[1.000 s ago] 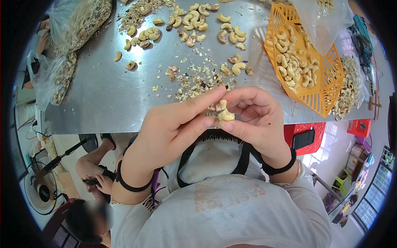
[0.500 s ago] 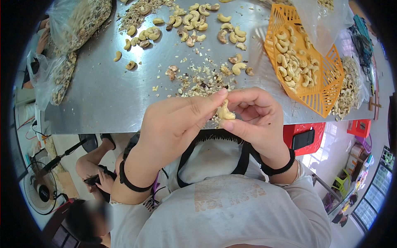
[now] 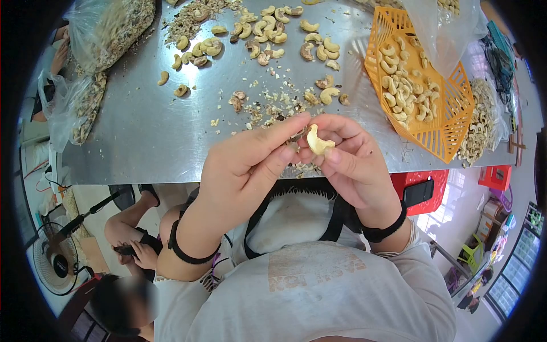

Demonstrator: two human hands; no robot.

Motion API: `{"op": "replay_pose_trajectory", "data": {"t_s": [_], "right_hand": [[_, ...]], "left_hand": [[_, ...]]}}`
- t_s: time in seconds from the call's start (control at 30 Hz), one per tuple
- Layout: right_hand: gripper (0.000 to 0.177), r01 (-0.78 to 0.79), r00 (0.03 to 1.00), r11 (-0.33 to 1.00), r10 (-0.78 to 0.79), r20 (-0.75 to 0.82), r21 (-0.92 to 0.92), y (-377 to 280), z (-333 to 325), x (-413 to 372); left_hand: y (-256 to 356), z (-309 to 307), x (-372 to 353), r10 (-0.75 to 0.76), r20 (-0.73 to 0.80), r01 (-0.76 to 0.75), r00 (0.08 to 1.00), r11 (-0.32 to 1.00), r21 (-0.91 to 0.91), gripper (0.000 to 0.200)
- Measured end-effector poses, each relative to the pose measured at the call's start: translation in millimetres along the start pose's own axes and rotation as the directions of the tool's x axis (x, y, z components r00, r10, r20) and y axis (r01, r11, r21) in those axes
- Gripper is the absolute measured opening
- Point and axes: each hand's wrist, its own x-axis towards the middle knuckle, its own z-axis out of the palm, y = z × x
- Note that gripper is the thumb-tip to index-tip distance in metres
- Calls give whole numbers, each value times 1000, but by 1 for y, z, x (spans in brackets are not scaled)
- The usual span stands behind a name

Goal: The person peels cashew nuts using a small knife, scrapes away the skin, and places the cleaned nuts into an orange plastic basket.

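My right hand (image 3: 356, 157) pinches a pale, curved cashew nut (image 3: 318, 141) between thumb and fingers, above the near edge of the metal table (image 3: 142, 139). Close against it on the left is my left hand (image 3: 242, 159), its thumb and index finger closed on a small greyish metal tool (image 3: 297, 135), mostly covered by the fingers. What kind of tool it is cannot be made out. Under and beyond the hands lie crumbs and skin flakes (image 3: 273, 108). Farther back, loose cashews (image 3: 268, 28) are scattered, some with brown patches.
An orange slatted basket (image 3: 456, 128) holding peeled cashews stands at the right, beside a bag of nuts (image 3: 481, 122). Plastic bags of scraps (image 3: 117, 34) lie at the left. A phone (image 3: 418, 192) rests on a red stool (image 3: 436, 204). Another person (image 3: 122, 305) sits at the lower left.
The cashew has turned in my right fingers and now shows a paler, cleaner side. My left thumb has drawn back from it, and the metal tool has come into sight.
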Motion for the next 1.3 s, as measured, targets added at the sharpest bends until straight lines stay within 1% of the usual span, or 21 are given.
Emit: {"op": "replay_pose_trajectory", "data": {"t_s": [0.03,0.17,0.23,0.33,0.37,0.4,0.43,0.5,0.53,0.57,0.6,0.63,0.73,0.8,0.87,0.93,1.07,1.17,1.23,1.27,1.3], "right_hand": [[29,0,1000,1000,0,0,0,0,0,0],[27,-45,999,998,46,-13,50,0,-2,-2],[27,-60,998,996,61,-16,59,0,-3,-2],[26,-77,997,995,78,-7,64,-1,-3,-3],[26,-83,996,996,84,-21,18,-1,-2,-3],[26,-90,995,996,90,-35,-27,-2,-1,-3],[26,-91,995,996,90,-35,-27,-2,0,-3],[23,-57,997,991,51,-50,-122,-2,1,-3],[23,-57,997,991,51,-50,-122,-2,1,-2],[22,-20,998,993,14,-55,-118,-1,1,-2],[20,17,998,993,-24,-59,-114,0,1,-2],[20,18,998,993,-25,-60,-114,-1,1,-2],[19,55,996,994,-60,-60,-91,1,3,-1],[18,97,984,989,-112,-139,-115,3,5,-1],[18,93,984,988,-110,-141,-119,4,4,-1],[17,90,984,988,-108,-143,-123,6,4,-2],[17,106,980,990,-120,-156,-95,7,5,-3],[16,118,980,989,-130,-151,-87,7,6,-2],[16,127,981,989,-137,-136,-83,8,6,-2],[16,137,978,985,-151,-141,-106,9,7,-2],[16,147,976,981,-165,-145,-129,10,7,-2]], "left_hand": [[0,0,0,37,3,-37,999,999,28,32],[-1,2,1,83,-6,-82,997,993,81,33],[1,0,1,24,31,-25,999,998,51,33],[2,2,1,0,7,0,1000,1000,16,32],[3,1,0,0,7,0,1000,1000,16,32],[4,-1,0,-48,24,48,999,999,24,32],[4,-2,0,-96,41,95,995,995,32,32],[3,0,0,-97,23,96,995,995,11,32],[2,2,0,-97,6,97,995,995,-10,31],[2,2,0,-97,6,97,995,995,-10,31],[3,3,0,-36,-11,36,999,998,47,33],[3,3,1,26,-25,-23,999,994,105,34],[-1,8,-2,25,-16,-22,1000,992,127,38],[-2,12,-2,43,-33,-39,998,993,116,39],[-2,13,-2,62,-51,-56,997,993,105,41],[-2,13,-2,92,-43,-84,995,981,174,42],[2,14,-3,48,-23,-45,999,989,144,39],[2,15,-3,64,-27,-57,998,980,192,38],[2,14,-3,84,-18,-74,996,946,316,35],[-1,13,-2,84,-18,-74,996,946,316,35],[-7,13,-1,156,-43,-135,987,942,308,36]]}}
